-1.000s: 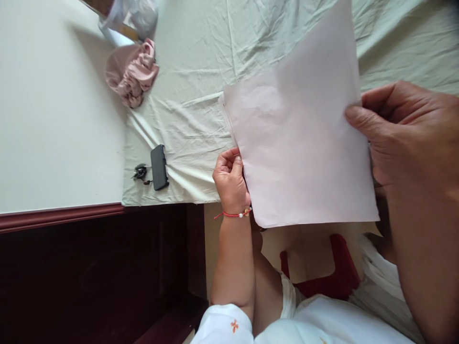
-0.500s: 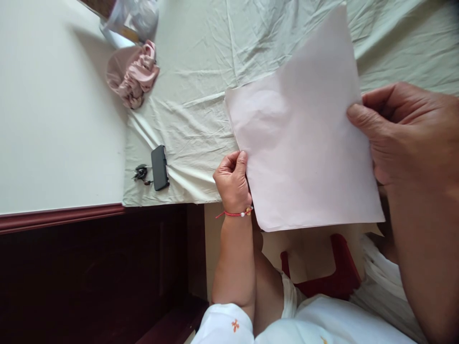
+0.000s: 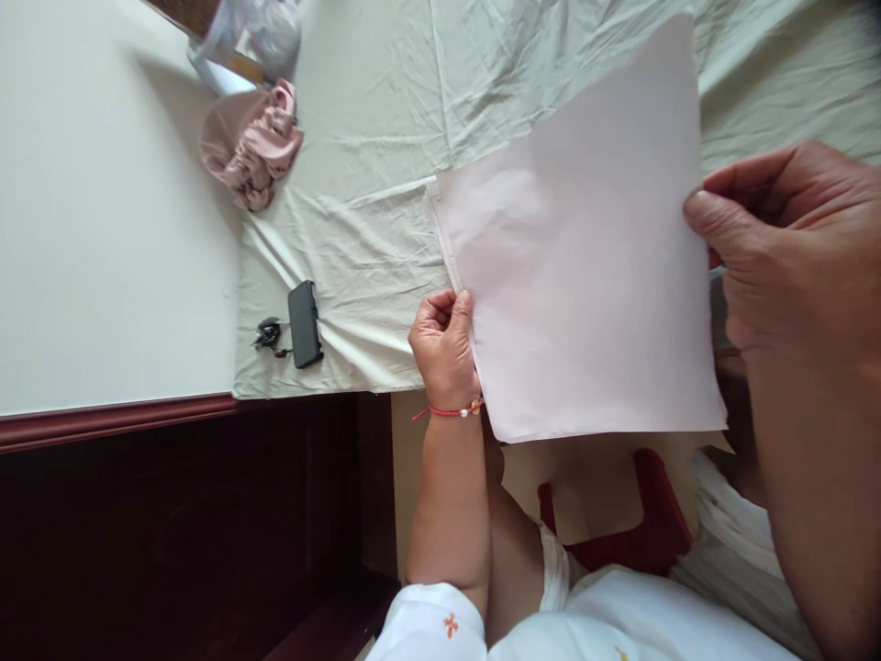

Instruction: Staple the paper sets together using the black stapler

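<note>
A thin stack of blank white paper sheets is held up over the front edge of the cloth-covered table. My left hand, with a red string bracelet at the wrist, pinches the stack's left edge between thumb and curled fingers. At the right edge, my right hand is closed with thumb against fingers on the paper. Several sheet edges show slightly fanned at the upper left corner. The underside of the stack and the fingertips behind it are hidden.
A pale green wrinkled cloth covers the table. On it lie a black phone-like device, a small dark cable bundle and a bunched pink fabric item. A clear plastic bag is behind. A red stool shows below.
My right hand has moved slightly right and up, drawing the top sheet's right edge with it. The sheets at the left edge now look more fanned. My left hand has hardly moved.
</note>
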The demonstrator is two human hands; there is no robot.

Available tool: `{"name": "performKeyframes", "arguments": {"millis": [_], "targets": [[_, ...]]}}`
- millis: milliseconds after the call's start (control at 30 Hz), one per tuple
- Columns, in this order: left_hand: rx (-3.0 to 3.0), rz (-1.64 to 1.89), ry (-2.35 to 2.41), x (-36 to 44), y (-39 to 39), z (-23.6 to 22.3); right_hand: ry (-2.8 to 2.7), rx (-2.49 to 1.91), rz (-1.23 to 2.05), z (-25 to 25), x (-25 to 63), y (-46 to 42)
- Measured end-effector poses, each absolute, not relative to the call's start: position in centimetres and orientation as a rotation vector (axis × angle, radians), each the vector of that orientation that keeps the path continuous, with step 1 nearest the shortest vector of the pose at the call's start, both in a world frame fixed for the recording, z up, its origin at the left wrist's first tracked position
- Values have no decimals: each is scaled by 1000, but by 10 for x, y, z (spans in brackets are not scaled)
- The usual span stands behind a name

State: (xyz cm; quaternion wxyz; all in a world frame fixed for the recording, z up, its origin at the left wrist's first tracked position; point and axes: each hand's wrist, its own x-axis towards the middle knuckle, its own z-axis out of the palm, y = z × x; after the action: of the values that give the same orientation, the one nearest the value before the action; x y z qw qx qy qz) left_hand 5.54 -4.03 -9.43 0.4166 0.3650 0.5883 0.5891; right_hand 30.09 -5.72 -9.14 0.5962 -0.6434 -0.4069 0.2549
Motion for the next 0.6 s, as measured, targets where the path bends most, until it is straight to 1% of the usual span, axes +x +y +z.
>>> {"name": "performKeyframes", "arguments": {"millis": [133,400,600], "targets": [[919,1484,1441,53,-41,-94,-948,-1485,583,-95,302,-57],[927,1367,1425,55,-42,-93,-909,-1495,600,-89,297,-55],[1249,1196,1504,54,-45,-92,-880,-1527,628,-86,286,-59]]}}
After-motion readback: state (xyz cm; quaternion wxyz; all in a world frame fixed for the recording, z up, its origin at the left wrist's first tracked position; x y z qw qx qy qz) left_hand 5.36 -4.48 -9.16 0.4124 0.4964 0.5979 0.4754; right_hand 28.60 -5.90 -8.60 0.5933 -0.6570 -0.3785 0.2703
